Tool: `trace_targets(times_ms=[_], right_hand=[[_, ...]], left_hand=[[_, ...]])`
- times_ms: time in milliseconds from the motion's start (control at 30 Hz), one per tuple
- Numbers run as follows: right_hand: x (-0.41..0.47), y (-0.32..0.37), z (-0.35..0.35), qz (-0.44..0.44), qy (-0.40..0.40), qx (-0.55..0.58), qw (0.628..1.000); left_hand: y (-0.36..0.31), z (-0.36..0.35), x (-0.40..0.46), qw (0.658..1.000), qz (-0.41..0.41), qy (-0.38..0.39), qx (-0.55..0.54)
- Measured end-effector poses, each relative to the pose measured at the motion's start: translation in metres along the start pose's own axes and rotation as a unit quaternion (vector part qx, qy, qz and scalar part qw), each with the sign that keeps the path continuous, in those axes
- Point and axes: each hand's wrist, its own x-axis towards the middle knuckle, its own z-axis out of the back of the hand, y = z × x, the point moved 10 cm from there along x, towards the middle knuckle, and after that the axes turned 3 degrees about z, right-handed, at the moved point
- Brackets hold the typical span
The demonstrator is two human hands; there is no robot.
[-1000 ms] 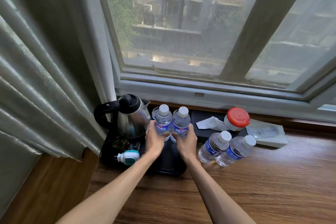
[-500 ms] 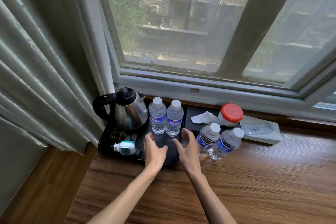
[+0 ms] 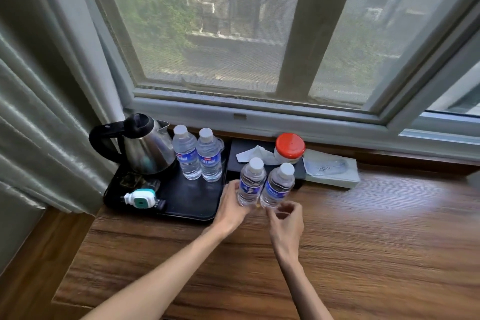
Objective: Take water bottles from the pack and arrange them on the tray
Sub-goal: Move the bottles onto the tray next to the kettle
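Two clear water bottles with white caps and blue labels, one point(image 3: 187, 156) beside the other point(image 3: 210, 158), stand upright at the back of the black tray point(image 3: 189, 205). Two more bottles stand on the wooden table just right of the tray. My left hand point(image 3: 231, 206) is wrapped around the lower part of the nearer-left bottle point(image 3: 251, 180). My right hand point(image 3: 285, 218) hovers with curled fingers at the base of the right bottle point(image 3: 280, 184), not closed around it. No pack wrapping is visible.
A steel kettle point(image 3: 148, 148) and a white-teal plug device point(image 3: 140, 199) occupy the tray's left side. Behind the loose bottles are a black box point(image 3: 240, 149) with a tissue point(image 3: 255, 154), a red-lidded jar point(image 3: 289, 148) and a flat packet point(image 3: 330, 169). A curtain hangs at left.
Both hands let go of the two bottles on the tray, drew back and moved right. My left hand now grips one of the two bottles on the table.
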Motion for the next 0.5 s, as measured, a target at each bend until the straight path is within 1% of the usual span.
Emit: trace_targets(times_ms=[67, 133, 200, 267, 367, 500], right_hand=[[0.009, -0.004, 0.0, 0.006, 0.01, -0.013, 1.0], [0.018, -0.007, -0.009, 0.012, 0.05, -0.029, 0.998], [0.027, -0.01, -0.019, 0.019, 0.084, -0.021, 0.996], [0.034, -0.011, -0.025, 0.029, 0.102, -0.014, 0.994], [0.04, -0.007, -0.024, 0.044, 0.109, -0.003, 0.993], [0.038, -0.003, -0.023, 0.046, 0.102, 0.013, 0.994]], left_hand=[[-0.001, -0.001, 0.002, 1.0, -0.003, -0.017, -0.003], [-0.001, -0.001, 0.004, 0.999, -0.007, -0.037, 0.003], [-0.003, -0.001, 0.006, 0.999, -0.019, -0.049, -0.002], [-0.002, -0.003, 0.009, 0.998, -0.026, -0.054, -0.004], [-0.001, -0.006, 0.012, 0.998, -0.028, -0.057, -0.005], [0.003, -0.007, 0.014, 0.998, -0.029, -0.049, -0.038]])
